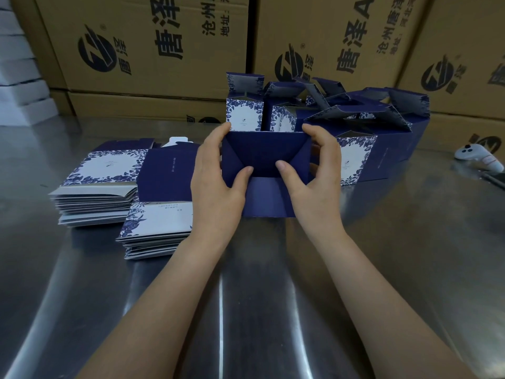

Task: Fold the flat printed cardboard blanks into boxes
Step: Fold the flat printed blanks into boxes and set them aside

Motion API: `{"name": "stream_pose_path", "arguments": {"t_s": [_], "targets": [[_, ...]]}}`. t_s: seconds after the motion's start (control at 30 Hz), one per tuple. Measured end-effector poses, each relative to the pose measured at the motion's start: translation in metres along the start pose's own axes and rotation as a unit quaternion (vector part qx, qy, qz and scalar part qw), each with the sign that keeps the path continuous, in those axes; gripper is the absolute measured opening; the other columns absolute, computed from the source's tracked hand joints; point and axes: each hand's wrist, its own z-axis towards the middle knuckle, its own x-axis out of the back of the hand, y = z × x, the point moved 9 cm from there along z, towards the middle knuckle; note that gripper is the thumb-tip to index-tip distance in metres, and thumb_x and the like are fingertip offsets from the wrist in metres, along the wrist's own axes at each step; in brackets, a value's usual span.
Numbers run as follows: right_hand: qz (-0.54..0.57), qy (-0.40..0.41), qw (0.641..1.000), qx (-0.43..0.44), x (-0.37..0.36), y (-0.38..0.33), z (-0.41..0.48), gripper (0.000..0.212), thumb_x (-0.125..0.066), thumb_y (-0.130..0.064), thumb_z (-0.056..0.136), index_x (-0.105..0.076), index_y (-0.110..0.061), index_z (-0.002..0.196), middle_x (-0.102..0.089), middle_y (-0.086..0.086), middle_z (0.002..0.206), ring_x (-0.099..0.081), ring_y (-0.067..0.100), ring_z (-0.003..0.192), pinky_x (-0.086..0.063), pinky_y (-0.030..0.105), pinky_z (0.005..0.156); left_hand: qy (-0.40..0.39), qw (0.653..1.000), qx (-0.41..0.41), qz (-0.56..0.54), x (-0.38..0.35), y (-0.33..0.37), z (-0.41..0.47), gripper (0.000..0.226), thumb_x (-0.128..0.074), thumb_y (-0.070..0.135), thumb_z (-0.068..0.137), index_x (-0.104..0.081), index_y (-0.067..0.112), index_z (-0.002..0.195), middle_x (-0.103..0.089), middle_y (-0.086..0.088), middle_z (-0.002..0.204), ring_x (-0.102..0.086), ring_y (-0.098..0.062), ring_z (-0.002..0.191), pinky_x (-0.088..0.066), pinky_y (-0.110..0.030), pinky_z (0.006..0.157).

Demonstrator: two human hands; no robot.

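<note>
A dark blue box (266,154) is held at the middle of the steel table (246,296), its bottom flaps facing me. My left hand (216,181) grips its left side and my right hand (314,179) grips its right side, with both thumbs pressing on the folded bottom flaps. One blue flap (266,198) hangs down toward me. Two stacks of flat printed blanks lie to the left: a far stack (101,184) and a nearer stack (161,222). Several folded blue and white floral boxes (355,127) stand behind the held box, tops open.
Large brown shipping cartons (164,50) with black print form a wall along the table's far edge. A white controller (478,157) lies at the right, with a dark flat object (494,179) beside it. White stacked boxes (19,77) sit at the far left.
</note>
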Motion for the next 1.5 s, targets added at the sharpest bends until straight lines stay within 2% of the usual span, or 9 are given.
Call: {"name": "stream_pose_path", "arguments": {"t_s": [0.17,0.23,0.33,0.53,0.83,1.1,1.2,1.3,1.5], "targets": [[0.065,0.014,0.997,-0.046,0.004,0.005,0.001,0.041,-0.063,-0.015,0.092,-0.049,-0.017,0.131,-0.051,-0.005,0.128,-0.052,0.015,0.120,-0.048,0.046,0.097,-0.023,0.999,0.017,-0.043,-0.004,-0.002,-0.001,0.067,-0.060,0.010,0.095,-0.028,0.022,0.152,-0.040,0.008,0.152,-0.040,-0.001,0.136,-0.039,-0.023,0.110],[0.080,0.024,0.995,-0.059,0.006,0.006,0.000,0.040,-0.064,-0.019,0.091,-0.049,-0.018,0.129,-0.053,-0.013,0.123,-0.053,0.008,0.116,-0.048,0.042,0.097,-0.039,0.996,0.026,-0.072,-0.008,-0.002,-0.001,0.060,-0.053,0.013,0.098,-0.028,0.019,0.152,-0.040,0.005,0.153,-0.038,-0.004,0.139,-0.038,-0.033,0.114],[0.110,0.021,0.989,-0.093,0.006,0.010,0.001,0.056,-0.072,-0.026,0.085,-0.043,-0.019,0.133,-0.051,-0.008,0.130,-0.050,0.008,0.122,-0.045,0.042,0.103,-0.070,0.991,0.024,-0.108,-0.014,0.001,-0.003,0.055,-0.042,0.014,0.098,-0.031,0.019,0.151,-0.038,0.002,0.155,-0.034,-0.008,0.143,-0.034,-0.042,0.117],[0.100,-0.040,0.985,-0.133,-0.006,0.016,-0.001,0.094,-0.079,-0.051,0.060,-0.034,-0.029,0.140,-0.035,-0.003,0.145,-0.035,0.014,0.136,-0.037,0.041,0.111,-0.136,0.986,-0.030,-0.093,-0.027,0.016,-0.009,0.060,-0.037,-0.004,0.092,-0.034,0.020,0.148,-0.028,0.005,0.158,-0.021,-0.003,0.148,-0.020,-0.032,0.122],[0.162,0.018,0.960,-0.229,-0.004,0.038,-0.004,0.076,-0.079,-0.054,0.049,-0.046,-0.038,0.115,-0.041,0.005,0.137,-0.042,0.020,0.132,-0.039,0.044,0.109,-0.158,0.976,-0.085,-0.125,-0.031,0.031,-0.019,0.063,-0.043,-0.010,0.084,-0.041,0.019,0.140,-0.044,-0.007,0.151,-0.035,-0.016,0.144,-0.029,-0.050,0.118],[0.390,0.033,0.855,-0.341,-0.014,0.059,-0.010,0.072,-0.074,-0.046,0.064,-0.050,-0.021,0.126,-0.061,0.002,0.124,-0.057,0.028,0.119,-0.045,0.047,0.102,0.066,0.980,0.024,-0.186,0.007,0.003,-0.007,0.050,-0.047,0.010,0.090,-0.039,0.013,0.139,-0.043,0.004,0.142,-0.040,-0.012,0.137,-0.033,-0.036,0.117],[0.454,0.028,0.817,-0.354,-0.018,0.061,-0.012,0.046,-0.063,-0.045,0.078,-0.056,-0.021,0.116,-0.066,-0.001,0.104,-0.064,0.022,0.100,-0.056,0.039,0.087,0.118,0.947,0.171,-0.244,0.013,-0.023,-0.005,0.046,-0.051,0.024,0.095,-0.033,0.028,0.137,-0.035,0.006,0.145,-0.039,-0.004,0.133,-0.035,-0.025,0.111],[0.512,0.016,0.768,-0.383,-0.028,0.062,-0.017,0.040,-0.065,-0.048,0.078,-0.060,-0.018,0.105,-0.058,0.002,0.084,-0.053,0.024,0.081,-0.046,0.032,0.082,0.070,0.879,0.327,-0.340,-0.006,-0.046,-0.008,0.039,-0.050,0.042,0.099,-0.037,0.033,0.135,-0.047,0.011,0.132,-0.045,-0.008,0.128,-0.033,-0.043,0.115],[0.602,-0.013,0.674,-0.427,-0.044,0.067,-0.027,0.061,-0.057,-0.055,0.086,-0.057,-0.015,0.133,-0.060,0.008,0.133,-0.055,0.032,0.123,-0.035,0.047,0.110,-0.078,0.762,0.419,-0.488,-0.040,-0.047,-0.017,0.071,-0.038,0.081,0.083,-0.056,0.033,0.133,-0.065,0.001,0.130,-0.058,-0.028,0.122,-0.045,-0.073,0.088]]}}
